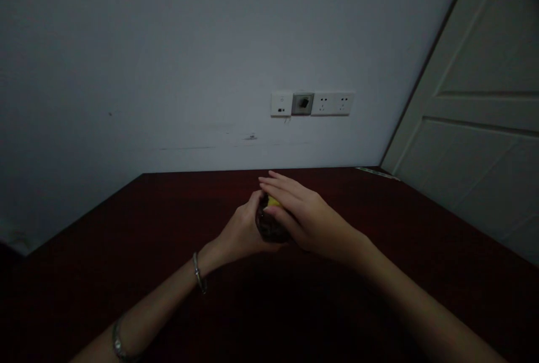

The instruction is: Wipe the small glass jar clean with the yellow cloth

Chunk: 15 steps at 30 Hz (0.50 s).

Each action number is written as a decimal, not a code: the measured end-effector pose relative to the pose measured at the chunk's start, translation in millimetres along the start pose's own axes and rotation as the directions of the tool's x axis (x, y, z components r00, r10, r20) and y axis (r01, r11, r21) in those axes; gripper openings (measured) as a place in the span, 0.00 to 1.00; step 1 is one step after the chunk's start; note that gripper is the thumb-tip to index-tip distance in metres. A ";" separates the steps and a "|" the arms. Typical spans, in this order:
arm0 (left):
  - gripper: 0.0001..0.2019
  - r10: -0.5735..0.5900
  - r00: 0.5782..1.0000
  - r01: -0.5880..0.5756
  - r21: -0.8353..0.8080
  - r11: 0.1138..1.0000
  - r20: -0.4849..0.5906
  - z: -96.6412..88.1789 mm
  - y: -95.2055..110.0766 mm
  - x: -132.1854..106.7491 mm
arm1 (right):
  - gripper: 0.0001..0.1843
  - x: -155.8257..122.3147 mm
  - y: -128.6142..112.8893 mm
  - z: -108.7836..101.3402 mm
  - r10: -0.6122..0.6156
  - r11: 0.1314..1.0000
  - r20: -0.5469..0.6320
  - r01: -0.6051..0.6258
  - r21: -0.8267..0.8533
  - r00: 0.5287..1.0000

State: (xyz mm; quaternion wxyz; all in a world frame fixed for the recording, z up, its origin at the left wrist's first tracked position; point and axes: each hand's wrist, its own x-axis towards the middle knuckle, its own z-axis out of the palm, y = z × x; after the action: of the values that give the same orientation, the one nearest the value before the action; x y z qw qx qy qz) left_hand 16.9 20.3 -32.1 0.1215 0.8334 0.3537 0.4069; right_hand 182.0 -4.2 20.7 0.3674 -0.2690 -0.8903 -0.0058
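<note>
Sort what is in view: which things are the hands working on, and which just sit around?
In hand: dark container, yellow top; left hand holds it, right hand covers the top.
Around: red table, wall sockets, door, pale strip at table's far corner.

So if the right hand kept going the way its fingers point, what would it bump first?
The right hand lies on a dark container with a yellow top, fingers pointing left and away. Over the red table that way looks free, so probably the grey wall first; depth is unclear.

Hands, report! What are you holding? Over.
Left hand gripping dark jar. Right hand laid over its yellow lid. Above dark red table; nothing blocks them.
</note>
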 end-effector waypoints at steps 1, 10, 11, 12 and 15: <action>0.39 -0.009 1.000 0.009 0.004 1.000 -0.002 0.8 -0.5 -0.4 | 0.21 -0.4 -2.0 -0.3 -0.019 1.000 0.017 0.019 -0.019 1.000; 0.41 -0.024 0.999 0.021 -0.111 0.994 -0.026 0.1 2.8 -1.3 | 0.18 0.6 15.8 4.6 0.219 0.944 -0.066 -0.194 0.266 0.973; 0.41 -0.029 0.999 0.025 -0.128 0.991 -0.026 -0.3 2.8 -1.4 | 0.18 0.8 17.3 6.1 0.258 0.927 -0.080 -0.223 0.300 0.963; 0.41 -0.037 0.999 0.033 -0.146 0.989 -0.023 -0.6 2.5 -1.7 | 0.18 0.9 18.0 7.8 0.286 0.916 -0.096 -0.242 0.319 0.954; 0.40 -0.054 0.998 0.049 -0.218 0.975 -0.017 -0.7 2.0 -1.9 | 0.18 -0.1 16.0 11.4 0.282 0.929 -0.154 -0.230 0.289 0.947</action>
State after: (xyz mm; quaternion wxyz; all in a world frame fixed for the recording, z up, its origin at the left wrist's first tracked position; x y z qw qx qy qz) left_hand 16.5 17.5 -31.8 0.2187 0.8009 0.3299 0.4493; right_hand 182.3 11.8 9.3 0.4822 -0.3295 -0.8001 0.1367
